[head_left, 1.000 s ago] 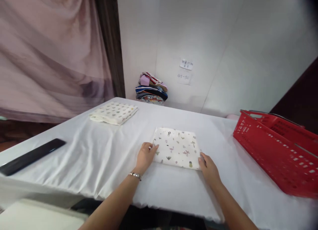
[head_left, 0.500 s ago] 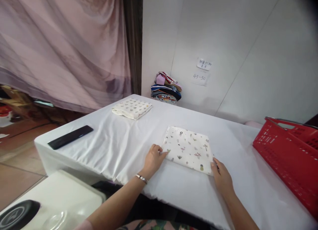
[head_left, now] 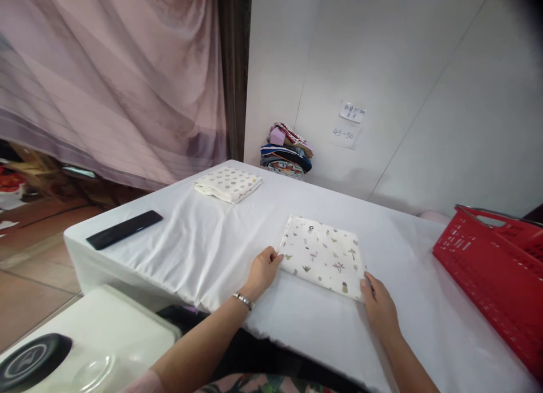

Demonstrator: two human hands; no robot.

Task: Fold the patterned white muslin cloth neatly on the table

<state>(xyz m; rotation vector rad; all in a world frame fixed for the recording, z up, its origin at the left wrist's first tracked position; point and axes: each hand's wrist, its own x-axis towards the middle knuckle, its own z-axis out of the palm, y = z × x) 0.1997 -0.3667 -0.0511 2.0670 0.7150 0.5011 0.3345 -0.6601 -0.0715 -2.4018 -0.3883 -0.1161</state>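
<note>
A folded white cloth (head_left: pixel 320 257) printed with small palm trees, pineapples and a flamingo lies flat on the table in front of me. My left hand (head_left: pixel 263 268) pinches its near left corner, thumb on top and the other fingers curled. At the near right corner, my right hand (head_left: pixel 379 302) grips the edge between thumb and fingers; part of those fingers is hidden from view. Farther back to the left rests a second folded white cloth (head_left: pixel 229 184) with a small grey print, apart from both hands.
A white-covered table (head_left: pixel 182 240) carries a dark flat phone-like slab (head_left: pixel 125 229) at left and a red plastic basket (head_left: pixel 487 274) at right. Folded fabrics (head_left: pixel 286 152) are stacked beyond the far edge by the wall. A cream-coloured appliance-like surface (head_left: pixel 114 325) sits at lower left.
The view has shifted slightly. My left thumb has drawn back from the cloth's top toward its corner; the right hand keeps its hold, and the cloth lies about where it was.
</note>
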